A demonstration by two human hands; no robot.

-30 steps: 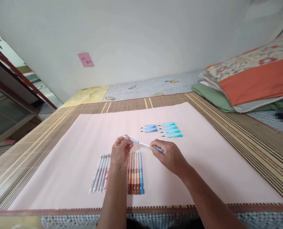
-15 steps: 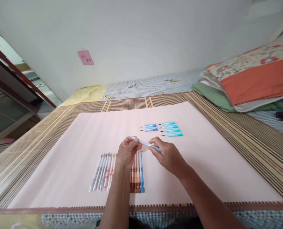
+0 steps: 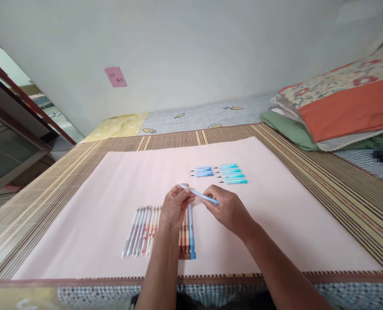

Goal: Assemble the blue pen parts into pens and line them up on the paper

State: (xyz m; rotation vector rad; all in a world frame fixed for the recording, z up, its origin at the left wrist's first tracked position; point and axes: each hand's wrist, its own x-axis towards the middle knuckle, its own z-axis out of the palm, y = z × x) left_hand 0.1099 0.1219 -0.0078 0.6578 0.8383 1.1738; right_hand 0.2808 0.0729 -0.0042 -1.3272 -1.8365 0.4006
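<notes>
Pinched in both bare hands — a slim light-blue plastic pen [image 3: 197, 193], slanting down towards the right above a large smooth pale-pink sheet [image 3: 301, 224]. Held near its higher end by thumb and fingers of the left hand [image 3: 175, 206], gripped round its lower part by the right hand [image 3: 224, 203].

Laid side by side on the near part of the sheet: greyish-white slender pens [image 3: 135, 232], white pens with red-orange markings [image 3: 151, 228], peach-and-brown pens [image 3: 185, 237] and, at the right end, a blue pen [image 3: 191, 232]. Squarely in the way — the left forearm [image 3: 163, 262], hiding the middle of that row.

Beyond the hands, two short blue-and-white dark-tipped pieces [image 3: 206, 174], just beside four turquoise-and-white dark-tipped pieces [image 3: 238, 175]. Under the sheet, a brown-and-tan striped mat [image 3: 307, 172]. Farther off, a yellow cloth [image 3: 118, 127], a checked cloth with yellow fruit prints [image 3: 191, 118] and, well to the right, folded orange-and-floral fabric [image 3: 349, 114] over green fabric [image 3: 284, 129]. Stuck on the pale wall [image 3: 191, 51], a pink paper note [image 3: 115, 76].
</notes>
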